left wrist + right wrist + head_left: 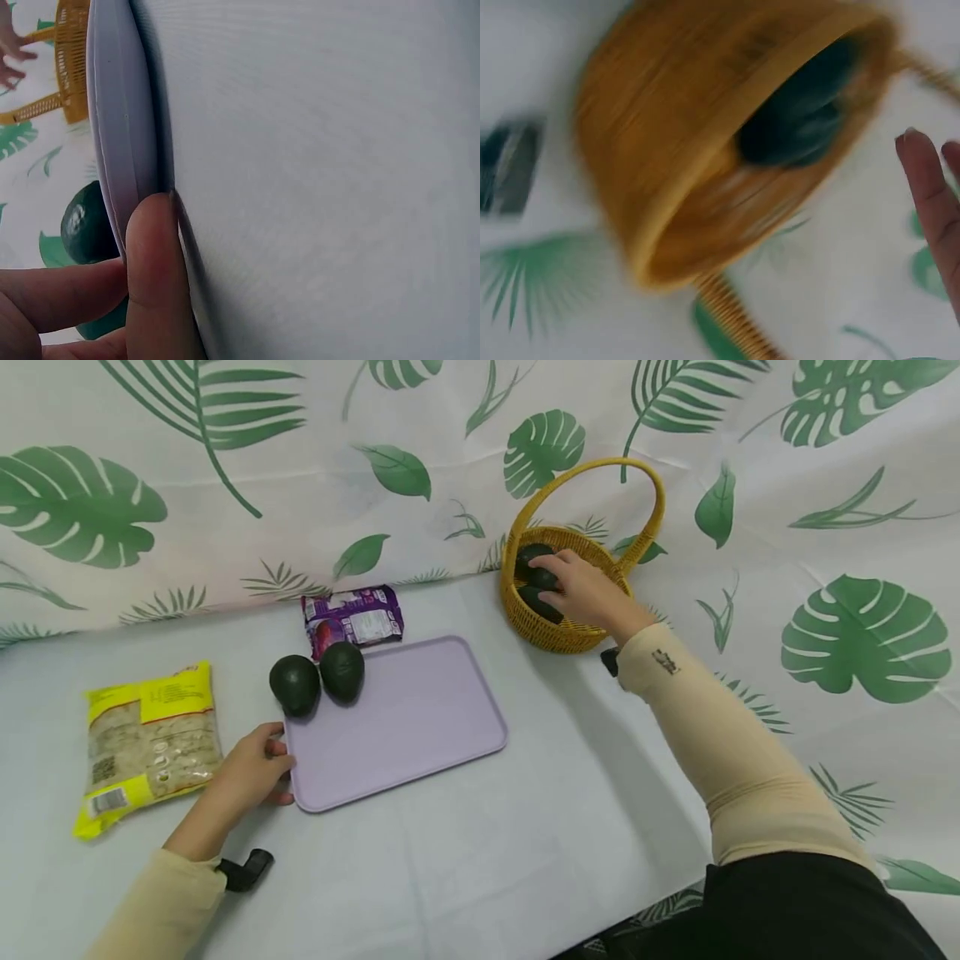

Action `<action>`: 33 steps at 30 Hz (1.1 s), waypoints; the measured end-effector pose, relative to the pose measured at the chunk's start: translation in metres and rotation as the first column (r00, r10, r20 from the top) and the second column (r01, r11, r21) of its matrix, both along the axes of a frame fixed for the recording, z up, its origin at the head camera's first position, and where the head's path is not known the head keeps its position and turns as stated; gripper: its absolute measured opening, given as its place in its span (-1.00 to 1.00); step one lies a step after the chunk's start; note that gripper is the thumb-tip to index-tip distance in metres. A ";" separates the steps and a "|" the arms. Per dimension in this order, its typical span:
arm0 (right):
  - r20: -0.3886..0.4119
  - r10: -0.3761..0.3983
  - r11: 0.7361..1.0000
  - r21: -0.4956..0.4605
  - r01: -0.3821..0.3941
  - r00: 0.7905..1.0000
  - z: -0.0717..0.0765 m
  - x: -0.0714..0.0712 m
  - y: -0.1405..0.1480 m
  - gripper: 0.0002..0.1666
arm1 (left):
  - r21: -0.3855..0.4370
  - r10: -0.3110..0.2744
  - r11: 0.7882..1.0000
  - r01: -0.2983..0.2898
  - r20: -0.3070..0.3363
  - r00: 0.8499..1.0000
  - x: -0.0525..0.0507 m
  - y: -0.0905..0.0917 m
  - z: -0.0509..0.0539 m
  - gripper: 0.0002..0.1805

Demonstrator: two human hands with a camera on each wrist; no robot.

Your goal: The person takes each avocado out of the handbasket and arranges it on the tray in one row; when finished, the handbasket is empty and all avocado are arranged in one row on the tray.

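A lilac tray [405,718] lies on the table. Its left edge is pinched by my left hand [251,768]; the left wrist view puts the thumb [154,255] against the tray's side and a finger by the rim. Two dark green avocados [342,673] sit side by side at the tray's rear left corner. Over a yellow wicker basket [551,637] reaches my right hand [583,587], fingers spread and nothing held. Dark avocados [538,603] lie inside the basket, partly covered by that hand. In the blurred right wrist view, fingers [934,195] stand apart from the avocados [799,112].
A yellow bag with a clear window [153,735] lies left of the tray. Behind the tray is a purple packet [352,617]. The basket's tall handle [585,468] arches upward. A leaf-patterned cloth [450,460] hangs along the table's back and right.
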State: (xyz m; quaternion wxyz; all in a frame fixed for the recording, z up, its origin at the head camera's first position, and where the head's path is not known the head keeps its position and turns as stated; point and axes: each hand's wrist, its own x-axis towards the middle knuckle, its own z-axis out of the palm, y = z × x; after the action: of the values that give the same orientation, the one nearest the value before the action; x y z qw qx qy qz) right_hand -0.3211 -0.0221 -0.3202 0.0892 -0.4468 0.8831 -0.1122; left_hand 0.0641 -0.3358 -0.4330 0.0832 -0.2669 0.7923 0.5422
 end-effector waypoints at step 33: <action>0.097 0.061 0.947 0.308 -0.088 0.993 -0.043 -0.065 0.001 -0.28 | -0.009 0.031 0.999 -0.031 -0.020 0.999 0.001 -0.002 -0.001 -0.32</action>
State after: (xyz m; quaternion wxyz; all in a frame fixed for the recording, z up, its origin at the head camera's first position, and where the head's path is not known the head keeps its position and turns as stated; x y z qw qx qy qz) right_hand -0.3865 -0.0209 -0.3628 0.2008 -0.4548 0.8676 0.0131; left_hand 0.0648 -0.3375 -0.4344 0.0655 -0.2740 0.7916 0.5423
